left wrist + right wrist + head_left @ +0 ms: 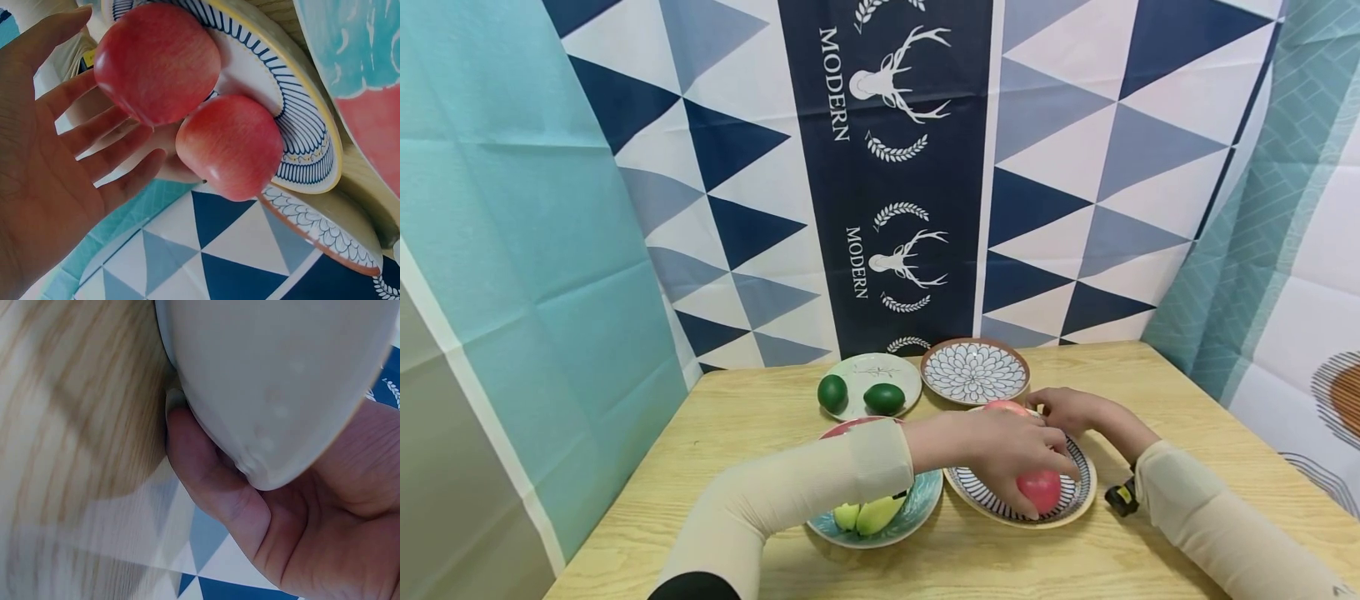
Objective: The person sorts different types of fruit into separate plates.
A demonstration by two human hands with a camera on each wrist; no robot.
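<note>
Two red apples (1040,490) (231,147) lie on a white plate (1077,510) with dark blue stripes and a yellow rim. Over this plate reaches my left hand (1018,450), its fingers spread and slightly bent beside the nearer apple; in the left wrist view the fingertips come up to the apple, and whether they touch is unclear. My right hand (1067,410) is at the plate's far right edge. The right wrist view shows its fingers (212,469) curled under the rim, against the pale underside (275,394).
Left of it, a red and teal plate (927,502) bears yellow-green fruits (880,515), partly hidden by my left sleeve. Behind stand a pale plate (868,367) with two dark green fruits (884,399) and a brown-rimmed flower-patterned plate (976,373). Patterned cloth (895,183) hangs behind the table.
</note>
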